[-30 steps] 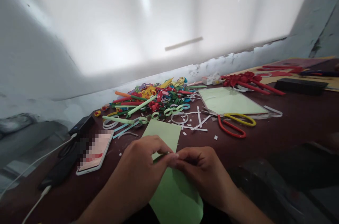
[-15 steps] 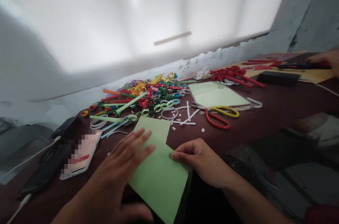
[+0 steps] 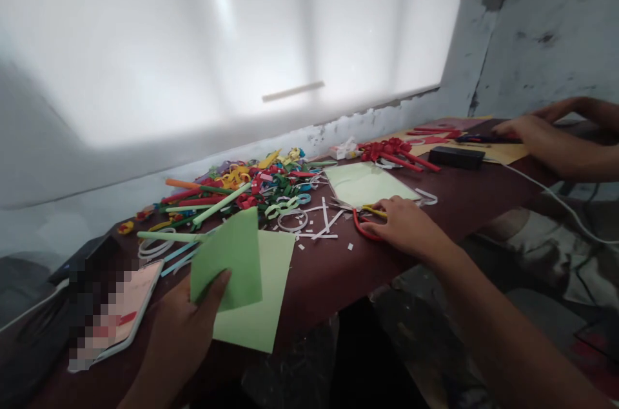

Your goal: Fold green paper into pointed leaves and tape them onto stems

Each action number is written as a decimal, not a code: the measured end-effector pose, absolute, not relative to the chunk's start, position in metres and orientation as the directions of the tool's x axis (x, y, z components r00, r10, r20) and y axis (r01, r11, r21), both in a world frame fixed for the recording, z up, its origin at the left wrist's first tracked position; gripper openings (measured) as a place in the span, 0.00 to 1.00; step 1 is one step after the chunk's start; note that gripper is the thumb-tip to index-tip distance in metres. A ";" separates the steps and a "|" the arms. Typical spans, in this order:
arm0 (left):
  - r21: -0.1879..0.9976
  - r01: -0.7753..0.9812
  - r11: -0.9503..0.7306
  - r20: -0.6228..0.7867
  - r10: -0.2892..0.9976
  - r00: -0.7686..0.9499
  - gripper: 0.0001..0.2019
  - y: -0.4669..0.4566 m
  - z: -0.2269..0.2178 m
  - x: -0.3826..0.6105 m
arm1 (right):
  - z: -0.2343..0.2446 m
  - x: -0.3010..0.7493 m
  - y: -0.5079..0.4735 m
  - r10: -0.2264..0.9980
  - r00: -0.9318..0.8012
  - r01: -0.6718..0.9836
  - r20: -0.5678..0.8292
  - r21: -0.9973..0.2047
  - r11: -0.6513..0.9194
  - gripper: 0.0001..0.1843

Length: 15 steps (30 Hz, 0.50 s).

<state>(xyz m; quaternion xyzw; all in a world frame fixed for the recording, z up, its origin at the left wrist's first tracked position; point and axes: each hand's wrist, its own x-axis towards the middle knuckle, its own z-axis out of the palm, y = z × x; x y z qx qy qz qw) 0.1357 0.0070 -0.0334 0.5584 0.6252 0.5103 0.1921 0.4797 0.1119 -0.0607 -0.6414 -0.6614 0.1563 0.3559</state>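
Observation:
My left hand grips a green sheet of paper between thumb and fingers, raised and tilted above the table. Beneath it a paler green sheet lies at the table's front edge. My right hand is on the scissors, its thumb at the red handle and fingers curled over the yellow one. The blades point left, beside loose white paper strips. Just behind the scissors lies a stack of pale green paper.
A heap of colourful paper chains and rolls lies along the wall. At left are a phone and a dark box with a cable. Red paper rolls and a black box lie at right, near another person's hands.
My right hand has left the green paper and moved right and forward onto the scissors. My left hand now holds the green sheet up, further left, off the paler one. The view has shifted right.

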 end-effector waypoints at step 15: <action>0.978 -0.203 -0.039 -0.076 0.845 -0.530 0.06 0.024 -0.049 0.148 | -0.047 0.495 0.129 0.994 -0.041 0.725 0.098 -0.681 0.097 0.21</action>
